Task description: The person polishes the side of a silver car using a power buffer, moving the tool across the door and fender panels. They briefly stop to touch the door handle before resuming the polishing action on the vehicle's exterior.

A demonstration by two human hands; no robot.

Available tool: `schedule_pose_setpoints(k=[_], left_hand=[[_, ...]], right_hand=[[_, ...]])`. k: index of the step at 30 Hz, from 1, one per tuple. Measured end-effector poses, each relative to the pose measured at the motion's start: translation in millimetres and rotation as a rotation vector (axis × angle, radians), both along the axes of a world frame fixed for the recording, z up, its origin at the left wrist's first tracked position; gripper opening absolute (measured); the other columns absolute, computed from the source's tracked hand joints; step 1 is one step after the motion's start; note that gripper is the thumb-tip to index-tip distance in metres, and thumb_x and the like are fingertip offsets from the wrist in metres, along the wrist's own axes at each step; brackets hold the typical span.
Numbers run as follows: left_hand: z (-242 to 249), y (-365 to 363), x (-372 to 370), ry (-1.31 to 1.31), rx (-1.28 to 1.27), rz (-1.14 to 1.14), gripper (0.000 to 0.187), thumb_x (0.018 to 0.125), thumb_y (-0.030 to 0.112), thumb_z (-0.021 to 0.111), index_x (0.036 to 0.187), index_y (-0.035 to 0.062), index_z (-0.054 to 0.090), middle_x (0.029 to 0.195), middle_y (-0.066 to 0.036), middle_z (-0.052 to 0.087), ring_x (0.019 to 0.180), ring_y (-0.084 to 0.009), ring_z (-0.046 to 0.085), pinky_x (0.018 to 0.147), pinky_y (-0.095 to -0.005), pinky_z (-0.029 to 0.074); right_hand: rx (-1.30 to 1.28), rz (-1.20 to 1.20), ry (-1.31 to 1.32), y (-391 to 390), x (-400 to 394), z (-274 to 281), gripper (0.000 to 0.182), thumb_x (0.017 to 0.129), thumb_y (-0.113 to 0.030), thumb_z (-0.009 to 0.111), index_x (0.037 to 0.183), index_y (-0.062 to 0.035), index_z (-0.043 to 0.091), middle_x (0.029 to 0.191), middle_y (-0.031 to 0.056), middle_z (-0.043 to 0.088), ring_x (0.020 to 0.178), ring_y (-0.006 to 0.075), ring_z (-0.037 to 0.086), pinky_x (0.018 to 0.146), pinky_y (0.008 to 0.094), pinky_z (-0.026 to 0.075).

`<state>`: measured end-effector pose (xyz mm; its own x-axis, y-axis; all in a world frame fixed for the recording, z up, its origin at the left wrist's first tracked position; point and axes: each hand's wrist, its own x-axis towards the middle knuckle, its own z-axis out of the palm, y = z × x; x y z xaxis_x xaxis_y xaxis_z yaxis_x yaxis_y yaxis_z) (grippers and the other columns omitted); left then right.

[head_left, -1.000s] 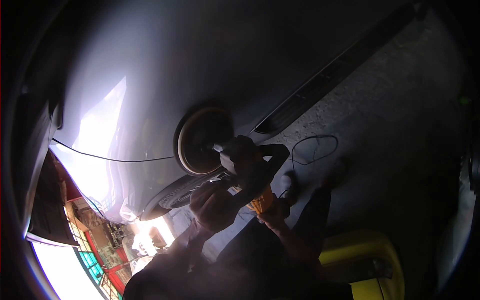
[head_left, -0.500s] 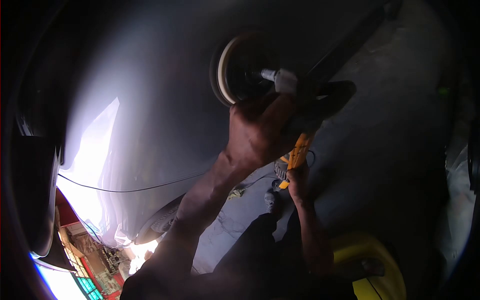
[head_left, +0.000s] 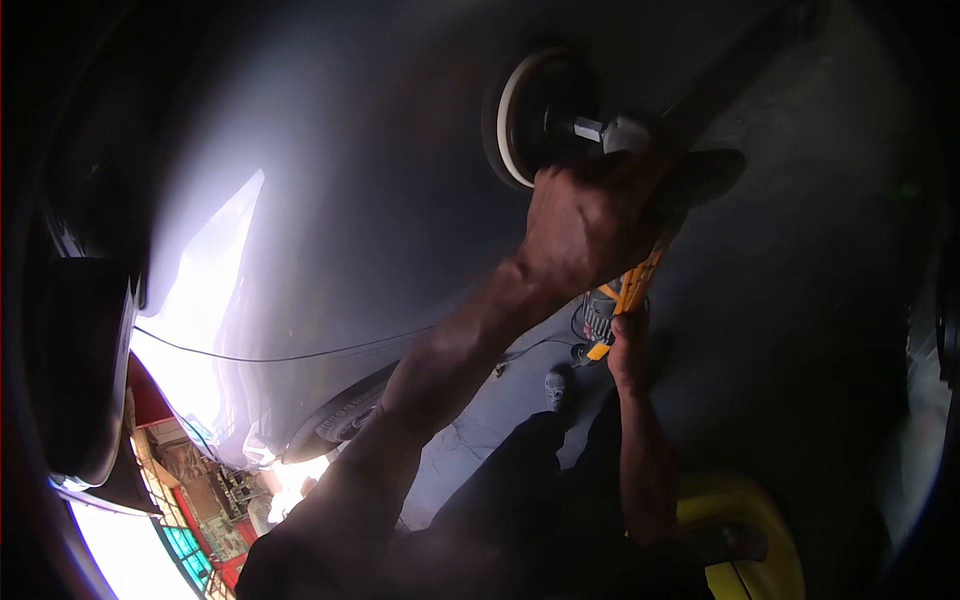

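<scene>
My left hand [head_left: 580,225] is closed around the front of a yellow and black polisher [head_left: 637,285], just behind its metal head. Lower down, my right hand [head_left: 628,350] grips the rear of the tool's body; its fingers are partly hidden. The round pad [head_left: 512,120], with a pale rim, is turned edge-on and appears to rest against a dark, glossy car panel [head_left: 350,200]. A dark bar-like shape runs from the tool toward the upper right, and I cannot make out what it is.
A thin cable [head_left: 270,359] crosses in front of the panel. Below sits a car wheel [head_left: 345,420]. Beside my legs is a yellow object [head_left: 770,530], partly in shadow. Shelves with clutter [head_left: 205,490] stand at lower left. A shoe [head_left: 556,390] shows on the grey floor.
The polisher has shifted right and slightly up along the panel, with both hands still on it. The whole view has also moved a little.
</scene>
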<state>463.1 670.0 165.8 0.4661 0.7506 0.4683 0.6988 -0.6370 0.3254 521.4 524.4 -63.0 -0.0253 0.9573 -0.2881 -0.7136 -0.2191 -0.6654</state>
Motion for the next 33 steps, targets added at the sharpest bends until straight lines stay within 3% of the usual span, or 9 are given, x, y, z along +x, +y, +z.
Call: schedule_pose_setpoints(k=[5, 12, 14, 15, 18, 23, 30, 32, 33], left_hand=[[2, -115, -102, 0.023, -0.017, 0.094, 0.026, 0.074, 0.011, 0.081, 0.095, 0.0009, 0.070, 0.070, -0.010, 0.065, 0.054, -0.0228, 0.063, 0.051, -0.0338, 0.050], [18, -229, -183, 0.329, -0.030, 0.214, 0.024, 0.074, 0.001, 0.078, 0.098, 0.0044, 0.077, 0.079, -0.006, 0.067, 0.059, -0.0175, 0.065, 0.054, -0.0296, 0.055], [24, -243, -189, 0.337, -0.061, 0.270, 0.030, 0.074, 0.000, 0.077, 0.103, 0.0063, 0.078, 0.081, -0.005, 0.067, 0.060, -0.0169, 0.065, 0.054, -0.0289, 0.056], [22, -246, -192, 0.322, -0.033, 0.250, 0.028, 0.072, 0.002, 0.078, 0.100, 0.0055, 0.077, 0.080, -0.005, 0.067, 0.060, -0.0169, 0.065, 0.053, -0.0290, 0.055], [16, -232, -191, 0.248, 0.008, 0.212, 0.024, 0.069, 0.007, 0.081, 0.091, 0.0033, 0.074, 0.076, -0.006, 0.065, 0.058, -0.0177, 0.063, 0.050, -0.0301, 0.051], [18, -174, -146, -0.029, -0.020, 0.143, 0.029, 0.063, 0.013, 0.084, 0.078, 0.0026, 0.062, 0.071, -0.008, 0.060, 0.054, -0.0219, 0.060, 0.049, -0.0354, 0.046], [29, -61, -64, -0.240, 0.052, -0.051, 0.038, 0.052, 0.010, 0.075, 0.089, 0.0054, 0.066, 0.075, -0.008, 0.063, 0.064, -0.0272, 0.064, 0.059, -0.0391, 0.049], [28, -43, -46, -0.286, 0.112, -0.047, 0.032, 0.056, 0.004, 0.072, 0.087, 0.0037, 0.068, 0.069, -0.008, 0.063, 0.064, -0.0274, 0.065, 0.058, -0.0394, 0.049], [31, -42, -45, -0.266, 0.059, -0.040, 0.031, 0.057, 0.004, 0.073, 0.087, 0.0037, 0.068, 0.070, -0.009, 0.063, 0.064, -0.0275, 0.065, 0.057, -0.0396, 0.049]], right_hand=[[0.005, 0.044, -0.095, -120, -88, -24, 0.048, 0.074, -0.013, 0.069, 0.118, -0.0030, 0.053, 0.095, 0.0023, 0.056, 0.075, 0.0110, 0.054, 0.064, 0.0277, 0.049], [-0.019, 0.298, 0.070, -271, -168, -92, 0.073, 0.075, -0.021, 0.085, 0.134, -0.0067, 0.046, 0.103, 0.0053, 0.061, 0.081, 0.0158, 0.061, 0.063, 0.0289, 0.052], [-0.187, 0.533, 0.180, -284, -152, -62, 0.086, 0.071, -0.024, 0.088, 0.139, -0.0025, 0.040, 0.114, 0.0039, 0.055, 0.096, 0.0119, 0.057, 0.078, 0.0263, 0.052], [-0.082, 0.404, 0.143, -275, -154, -43, 0.074, 0.078, -0.027, 0.079, 0.136, -0.0018, 0.042, 0.115, 0.0067, 0.056, 0.097, 0.0158, 0.058, 0.082, 0.0294, 0.051], [-0.004, 0.257, 0.062, -233, -144, -23, 0.064, 0.079, -0.020, 0.081, 0.132, -0.0072, 0.047, 0.098, 0.0074, 0.063, 0.074, 0.0165, 0.062, 0.056, 0.0266, 0.051], [0.003, 0.205, -0.187, -175, -81, -24, 0.061, 0.081, -0.023, 0.073, 0.132, -0.0039, 0.046, 0.105, 0.0086, 0.060, 0.084, 0.0182, 0.060, 0.069, 0.0293, 0.051], [0.079, 0.077, -0.638, -64, -4, -83, 0.060, 0.084, -0.027, 0.062, 0.133, 0.0006, 0.043, 0.116, 0.0102, 0.056, 0.099, 0.0205, 0.058, 0.088, 0.0332, 0.050], [-0.025, 0.064, -0.608, -41, 1, -44, 0.054, 0.084, -0.026, 0.049, 0.128, 0.0034, 0.046, 0.117, 0.0143, 0.056, 0.100, 0.0244, 0.059, 0.093, 0.0355, 0.048], [-0.042, -0.067, -0.531, -30, -8, -3, 0.055, 0.079, -0.033, 0.056, 0.113, 0.0098, 0.056, 0.111, 0.0214, 0.057, 0.102, 0.0319, 0.059, 0.091, 0.0410, 0.048]])
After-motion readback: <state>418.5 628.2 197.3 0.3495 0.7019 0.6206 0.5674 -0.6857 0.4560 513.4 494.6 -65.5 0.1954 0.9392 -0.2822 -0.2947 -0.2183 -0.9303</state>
